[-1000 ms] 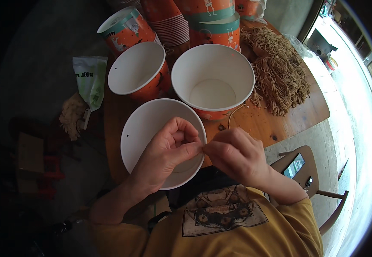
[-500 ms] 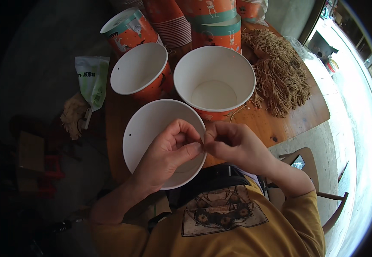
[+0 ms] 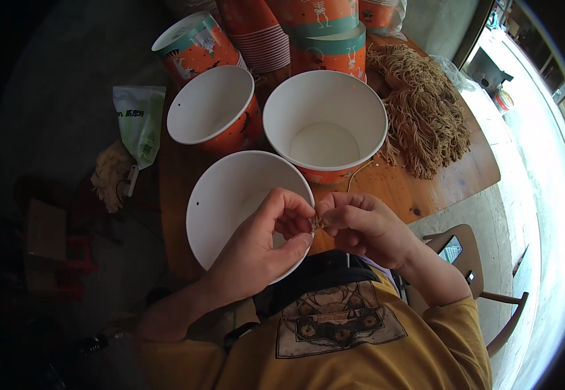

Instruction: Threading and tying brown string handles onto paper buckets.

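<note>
I see a short twist of cord [image 3: 317, 225] showing between the fingertips, where half a second ago the two hands were closed over that spot and hid it. The right hand [image 3: 368, 227] has dropped slightly, and the left hand [image 3: 256, 244] has opened a gap between forefinger and thumb; I judge the fingers are now working the cord itself, at the rim of the near bucket [image 3: 221, 188]. Reading the clock from that bucket's centre, the cord sits at three o'clock. My right hand seems to pinch it between thumb and forefinger, while the left is curled, its thumb tip by the rim; I cannot tell whether it grips cord or cardboard. The bucket's mouth faces up toward my camera, so its long axis runs roughly along my line of sight, and I cannot judge its lean exactly. A dark hole [image 3: 197, 203] shows in its wall between nine and ten. The cord's visible bit is too small for me to read its axis. Another bucket [image 3: 325, 107] stands toward one o'clock, the twine heap [image 3: 425, 107] toward two.
</note>
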